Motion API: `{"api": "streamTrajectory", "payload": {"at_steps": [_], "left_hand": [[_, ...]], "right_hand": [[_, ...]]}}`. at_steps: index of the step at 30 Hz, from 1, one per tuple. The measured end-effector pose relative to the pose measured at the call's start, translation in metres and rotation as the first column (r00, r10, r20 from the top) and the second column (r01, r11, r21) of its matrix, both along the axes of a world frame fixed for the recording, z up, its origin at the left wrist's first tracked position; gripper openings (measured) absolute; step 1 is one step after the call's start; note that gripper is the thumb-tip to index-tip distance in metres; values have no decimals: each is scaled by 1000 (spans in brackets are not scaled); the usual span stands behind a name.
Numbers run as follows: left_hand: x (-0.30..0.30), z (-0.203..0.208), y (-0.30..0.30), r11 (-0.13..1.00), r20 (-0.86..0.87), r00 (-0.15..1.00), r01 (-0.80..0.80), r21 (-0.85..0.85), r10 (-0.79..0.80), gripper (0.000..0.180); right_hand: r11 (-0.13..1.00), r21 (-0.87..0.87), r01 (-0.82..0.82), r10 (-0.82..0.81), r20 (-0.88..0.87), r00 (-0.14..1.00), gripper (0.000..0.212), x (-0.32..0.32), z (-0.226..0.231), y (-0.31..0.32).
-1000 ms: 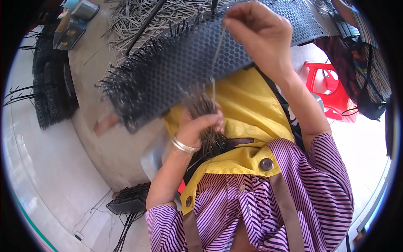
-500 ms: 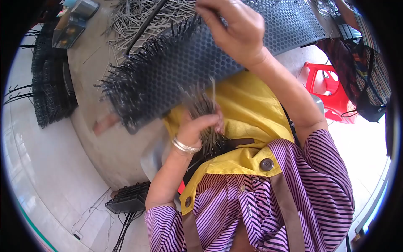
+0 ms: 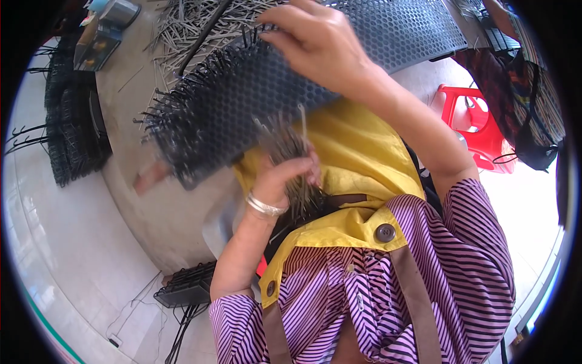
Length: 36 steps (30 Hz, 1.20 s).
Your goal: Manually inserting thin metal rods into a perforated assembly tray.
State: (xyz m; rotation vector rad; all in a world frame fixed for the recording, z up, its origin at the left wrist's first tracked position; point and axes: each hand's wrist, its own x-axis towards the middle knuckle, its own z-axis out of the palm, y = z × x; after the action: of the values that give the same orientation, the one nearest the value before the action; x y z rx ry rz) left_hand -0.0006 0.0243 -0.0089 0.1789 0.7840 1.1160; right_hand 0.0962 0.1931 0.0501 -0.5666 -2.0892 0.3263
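My left hand [image 3: 290, 176], with a bangle at its wrist, is closed around a bundle of thin grey metal strips [image 3: 285, 142]. The bundle stands up over my lap, its upper ends blurred. Above the dark perforated board [image 3: 242, 115], my right hand [image 3: 324, 45] has its fingers bent in a pinch beside the black upright pins [image 3: 242, 45]. Whatever the fingertips hold is too small to make out. Pins crowd the board's left end and line its far edge, while the holes nearer me and to the right show bare.
A heap of loose grey strips [image 3: 182, 30] lies on the table beyond the board, crossed by a black bar [image 3: 206, 39]. Racks of black hooked pieces [image 3: 66, 121] stand at left. A red stool [image 3: 467, 124] and another person's patterned clothing [image 3: 536, 91] are at right.
My right hand has shifted left and slightly down along the pin row. My left hand stays at nearly the same place with the bundle.
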Motion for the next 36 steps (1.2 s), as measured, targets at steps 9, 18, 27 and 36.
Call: {"api": "streamTrajectory", "payload": {"at_steps": [9, 18, 27, 36], "left_hand": [[0, -4, -2, 996, -55, 997, 55, 72, -51, 26], [4, 3, 0, 1000, -8, 1000, -6, 7, 6, 23], [2, 0, -3, 1000, -8, 1000, -8, 7, 8, 23], [2, 0, -2, 1000, -30, 1000, 1, 24, 0, 22]], "right_hand": [[420, -902, -103, 172, -32, 985, 19, 46, -13, -63], [722, -689, -62, -225, -319, 921, 15, 39, -4, -9], [967, -68, 247, -255, -171, 952, 21, 11, -12, 14], [988, 142, -56, 26, 208, 978, 17, 8, -10, 12]]}}
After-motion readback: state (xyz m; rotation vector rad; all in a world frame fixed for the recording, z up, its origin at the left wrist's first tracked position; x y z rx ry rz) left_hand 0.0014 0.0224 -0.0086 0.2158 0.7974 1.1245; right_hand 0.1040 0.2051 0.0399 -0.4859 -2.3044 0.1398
